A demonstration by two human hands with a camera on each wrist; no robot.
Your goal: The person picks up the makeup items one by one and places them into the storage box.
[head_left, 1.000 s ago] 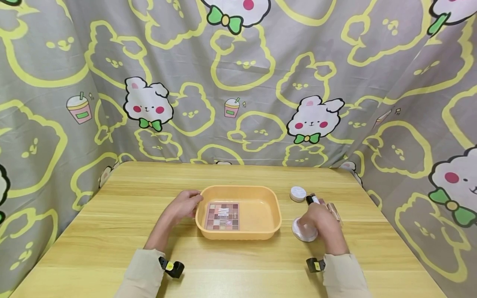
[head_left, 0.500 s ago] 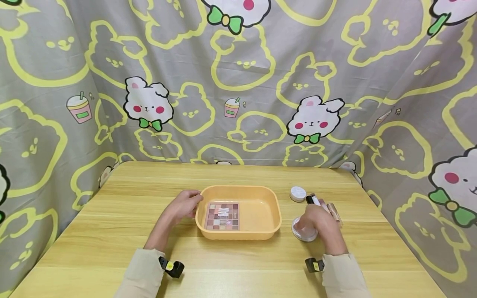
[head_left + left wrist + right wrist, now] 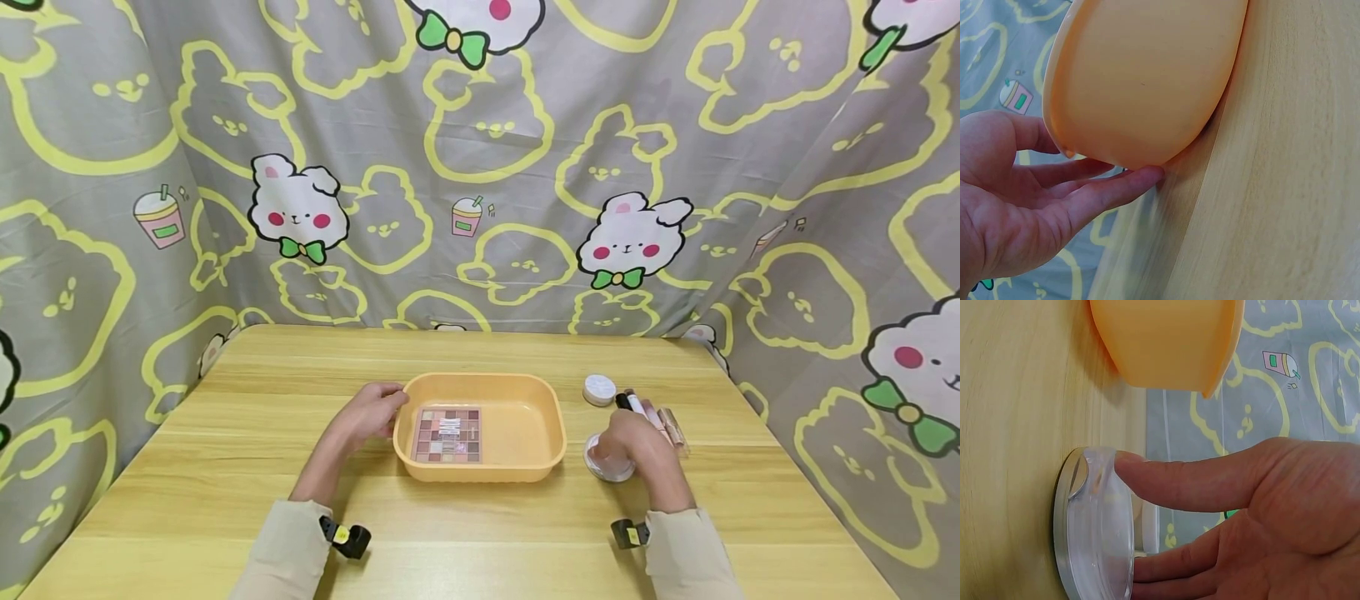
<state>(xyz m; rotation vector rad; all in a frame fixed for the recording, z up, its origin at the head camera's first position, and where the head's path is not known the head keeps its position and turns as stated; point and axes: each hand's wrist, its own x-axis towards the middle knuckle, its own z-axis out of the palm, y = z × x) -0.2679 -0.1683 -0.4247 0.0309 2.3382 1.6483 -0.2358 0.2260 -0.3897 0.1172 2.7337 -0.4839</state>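
Note:
My left hand [image 3: 371, 412] holds the left end of a yellow-orange plastic tray [image 3: 480, 473]. In the left wrist view, the thumb lies at the tray's rim and the fingertips touch its outer wall [image 3: 1141, 75]. Inside the tray, at its left side, lies an eyeshadow palette [image 3: 448, 436] with many coloured squares. To the right of the tray my right hand [image 3: 641, 446] grips a round compact [image 3: 611, 473]. Seen from the right wrist, the compact [image 3: 1100, 531] has a clear top and a silvery base, with the thumb on one edge and fingers at the other side.
Behind the right hand stands a small round white-lidded jar [image 3: 599, 390]. Several slim makeup tubes [image 3: 671, 427] lie beside it, partly hidden by the hand. A wooden table [image 3: 480, 542] carries everything, with a patterned curtain [image 3: 390, 208] around its back and sides.
The right hand and the compact have shifted slightly left, showing more of the tubes. The left hand, tray and palette look unmoved.

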